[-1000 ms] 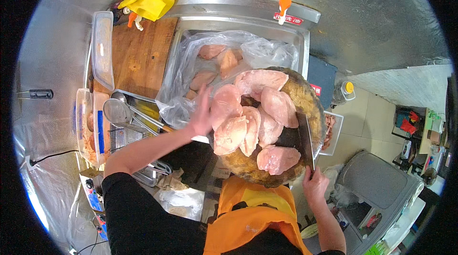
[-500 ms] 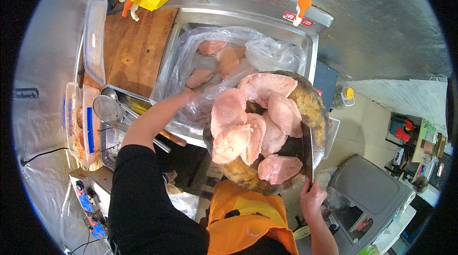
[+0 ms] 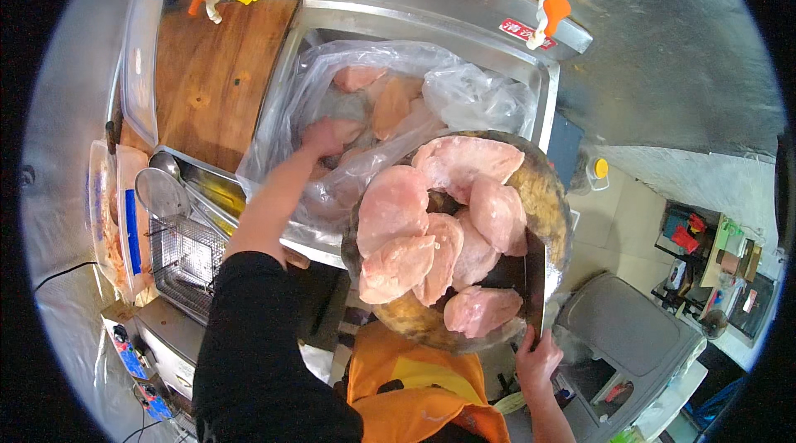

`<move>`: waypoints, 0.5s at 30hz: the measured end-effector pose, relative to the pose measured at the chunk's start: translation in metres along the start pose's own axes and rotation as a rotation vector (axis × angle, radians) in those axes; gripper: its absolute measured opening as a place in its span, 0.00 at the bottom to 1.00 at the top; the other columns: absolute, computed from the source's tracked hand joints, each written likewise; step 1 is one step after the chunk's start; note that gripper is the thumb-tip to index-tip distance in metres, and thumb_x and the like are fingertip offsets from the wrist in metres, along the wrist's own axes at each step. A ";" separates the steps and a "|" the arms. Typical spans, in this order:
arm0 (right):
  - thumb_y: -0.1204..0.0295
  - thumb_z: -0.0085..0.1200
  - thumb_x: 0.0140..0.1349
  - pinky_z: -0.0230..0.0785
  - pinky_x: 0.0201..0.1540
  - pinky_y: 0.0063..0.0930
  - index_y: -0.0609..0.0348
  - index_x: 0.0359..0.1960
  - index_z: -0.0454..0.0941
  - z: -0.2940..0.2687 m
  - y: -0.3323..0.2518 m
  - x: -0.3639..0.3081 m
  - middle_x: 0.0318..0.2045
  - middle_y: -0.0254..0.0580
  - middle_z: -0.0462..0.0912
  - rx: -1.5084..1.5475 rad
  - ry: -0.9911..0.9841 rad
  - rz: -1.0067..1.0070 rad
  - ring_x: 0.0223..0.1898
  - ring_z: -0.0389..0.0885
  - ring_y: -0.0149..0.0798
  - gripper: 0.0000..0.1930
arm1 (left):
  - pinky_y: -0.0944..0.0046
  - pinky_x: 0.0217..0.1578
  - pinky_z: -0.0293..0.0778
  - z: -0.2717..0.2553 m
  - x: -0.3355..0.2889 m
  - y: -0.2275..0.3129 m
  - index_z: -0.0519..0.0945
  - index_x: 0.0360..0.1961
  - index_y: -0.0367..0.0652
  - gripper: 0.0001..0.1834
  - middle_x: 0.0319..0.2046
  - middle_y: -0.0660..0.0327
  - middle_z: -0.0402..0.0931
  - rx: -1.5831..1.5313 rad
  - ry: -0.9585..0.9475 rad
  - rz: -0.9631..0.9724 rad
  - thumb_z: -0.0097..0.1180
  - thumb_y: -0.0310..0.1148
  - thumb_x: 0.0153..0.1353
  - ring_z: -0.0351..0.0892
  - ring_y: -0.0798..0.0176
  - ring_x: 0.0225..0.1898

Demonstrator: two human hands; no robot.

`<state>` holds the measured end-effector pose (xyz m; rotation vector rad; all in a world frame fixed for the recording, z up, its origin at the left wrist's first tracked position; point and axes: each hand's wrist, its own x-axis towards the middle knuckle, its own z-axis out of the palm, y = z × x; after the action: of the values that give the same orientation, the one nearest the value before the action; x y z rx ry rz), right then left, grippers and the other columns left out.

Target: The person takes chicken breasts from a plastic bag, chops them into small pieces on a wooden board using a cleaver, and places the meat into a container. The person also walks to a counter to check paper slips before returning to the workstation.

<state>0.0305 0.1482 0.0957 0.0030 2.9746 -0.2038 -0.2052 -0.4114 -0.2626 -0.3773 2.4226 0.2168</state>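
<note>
My left hand (image 3: 323, 138) reaches into a clear plastic bag (image 3: 290, 124) of raw chicken breasts lying in the metal sink (image 3: 543, 103). It touches a pale pink chicken breast; its fingers blur into the meat, so their grip is hard to make out. My right hand (image 3: 539, 356) is closed round the handle of a cleaver (image 3: 536, 281), whose blade lies along the right side of the round wooden chopping block (image 3: 406, 306). Several raw chicken breasts (image 3: 394, 211) rest on that block, one (image 3: 482, 311) apart from the others near its front edge.
A wooden board (image 3: 211, 86) lies left of the sink, with a clear lid (image 3: 143, 61) beside it. Ladles, a strainer (image 3: 162, 192) and a wire basket (image 3: 186, 265) sit nearer me. Taps (image 3: 550, 16) hang above the sink. A grey bin (image 3: 634, 327) stands right.
My left hand has moved from the bag's near edge deeper inside, onto a chicken breast. The right hand still holds the cleaver at the block's right side. The whole view has shifted slightly.
</note>
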 end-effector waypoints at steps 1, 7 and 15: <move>0.69 0.59 0.68 0.68 0.22 0.52 0.60 0.27 0.73 0.000 -0.002 0.000 0.17 0.57 0.76 0.007 -0.002 0.013 0.19 0.77 0.62 0.13 | 0.55 0.51 0.79 -0.005 0.000 0.001 0.78 0.57 0.35 0.37 0.52 0.47 0.82 -0.038 -0.142 0.077 0.73 0.47 0.50 0.82 0.51 0.51; 0.70 0.59 0.68 0.67 0.21 0.51 0.62 0.27 0.73 -0.001 0.000 -0.004 0.16 0.56 0.76 0.032 -0.010 0.002 0.18 0.77 0.62 0.13 | 0.52 0.40 0.78 -0.002 -0.035 -0.054 0.85 0.51 0.38 0.34 0.48 0.50 0.84 -0.347 -0.729 0.133 0.75 0.49 0.47 0.83 0.56 0.41; 0.70 0.62 0.66 0.67 0.21 0.51 0.58 0.24 0.70 0.003 -0.003 -0.006 0.16 0.53 0.75 -0.001 -0.011 0.026 0.18 0.77 0.60 0.15 | 0.50 0.52 0.75 0.069 -0.057 -0.030 0.79 0.61 0.42 0.39 0.55 0.48 0.81 -0.651 -0.061 -0.193 0.76 0.47 0.49 0.78 0.53 0.56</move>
<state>0.0371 0.1453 0.0944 0.0400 2.9618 -0.1984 -0.1122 -0.4106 -0.2806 -0.8695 2.1842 0.9194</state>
